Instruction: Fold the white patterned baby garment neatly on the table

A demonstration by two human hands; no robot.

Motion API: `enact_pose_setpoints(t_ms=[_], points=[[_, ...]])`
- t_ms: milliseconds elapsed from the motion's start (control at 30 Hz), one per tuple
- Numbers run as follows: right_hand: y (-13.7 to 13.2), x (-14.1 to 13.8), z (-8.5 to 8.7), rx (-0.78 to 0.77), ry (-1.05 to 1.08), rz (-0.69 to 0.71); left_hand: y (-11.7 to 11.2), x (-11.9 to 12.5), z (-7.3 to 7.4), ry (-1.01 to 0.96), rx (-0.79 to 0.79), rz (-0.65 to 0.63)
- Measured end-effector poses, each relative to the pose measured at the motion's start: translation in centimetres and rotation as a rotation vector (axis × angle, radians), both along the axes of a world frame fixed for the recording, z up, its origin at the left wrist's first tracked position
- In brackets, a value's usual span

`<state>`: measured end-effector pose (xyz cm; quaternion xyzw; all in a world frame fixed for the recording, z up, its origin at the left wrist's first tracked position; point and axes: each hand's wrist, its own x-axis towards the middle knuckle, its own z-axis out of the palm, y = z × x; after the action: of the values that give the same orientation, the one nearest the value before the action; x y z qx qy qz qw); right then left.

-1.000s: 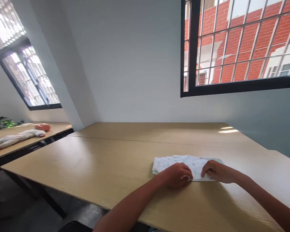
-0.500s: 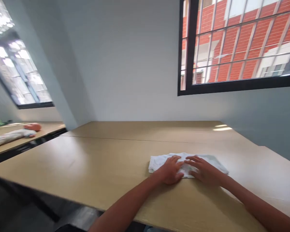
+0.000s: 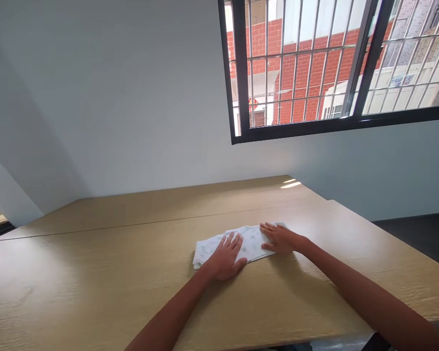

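Observation:
A small white folded cloth (image 3: 251, 240) with a faint print lies on the wooden table (image 3: 113, 273). My left hand (image 3: 225, 257) rests flat on the cloth's left half, fingers stretched out and apart. My right hand (image 3: 281, 238) lies flat on the cloth's right end, fingers extended toward the left. Neither hand holds anything; both press on the cloth from above.
The light wood table runs to a grey wall at the back. A barred black-framed window (image 3: 336, 68) sits high on the right, with a red brick building outside. The table's right edge drops to a dark floor (image 3: 420, 234).
The view has swung right, so the side table with the doll is out of sight. My hands went from pinching the cloth's near edge to lying flat, then spread apart.

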<state>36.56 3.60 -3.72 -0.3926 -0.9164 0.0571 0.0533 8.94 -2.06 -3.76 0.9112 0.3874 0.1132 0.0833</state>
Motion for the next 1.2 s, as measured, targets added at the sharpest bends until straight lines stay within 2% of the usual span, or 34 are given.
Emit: enact_pose_setpoints(t_ms=[133, 367, 467, 633, 733, 900, 1033, 1200], points=[[-0.8, -0.6, 0.3, 0.030, 0.017, 0.011, 0.0, 0.0, 0.1, 0.013, -0.007, 0.002], [-3.3, -3.4, 0.6, 0.011, 0.068, 0.139, -0.2, 0.1, 0.6, 0.021, -0.036, -0.019], [-2.6, -3.0, 0.3, -0.009, 0.063, 0.147, -0.1, 0.0, 0.7, 0.019, -0.058, -0.026], [0.1, -0.2, -0.3, -0.014, 0.051, 0.154, 0.4, -0.4, 0.8, 0.022, -0.096, -0.040], [0.8, 0.7, -0.5, 0.014, 0.070, 0.165, 0.7, -0.7, 0.8, 0.029, -0.107, -0.058], [-1.1, -1.1, -0.5, 0.120, 0.164, 0.150, 0.7, -0.8, 0.7, 0.030, -0.107, -0.067], [-3.0, -3.3, -0.2, 0.164, 0.246, 0.234, 0.3, -0.6, 0.9, 0.018, -0.096, -0.062], [-3.6, -3.6, 0.9, 0.173, 0.299, 0.270, 0.1, -0.3, 1.1, 0.011, -0.086, -0.046]])
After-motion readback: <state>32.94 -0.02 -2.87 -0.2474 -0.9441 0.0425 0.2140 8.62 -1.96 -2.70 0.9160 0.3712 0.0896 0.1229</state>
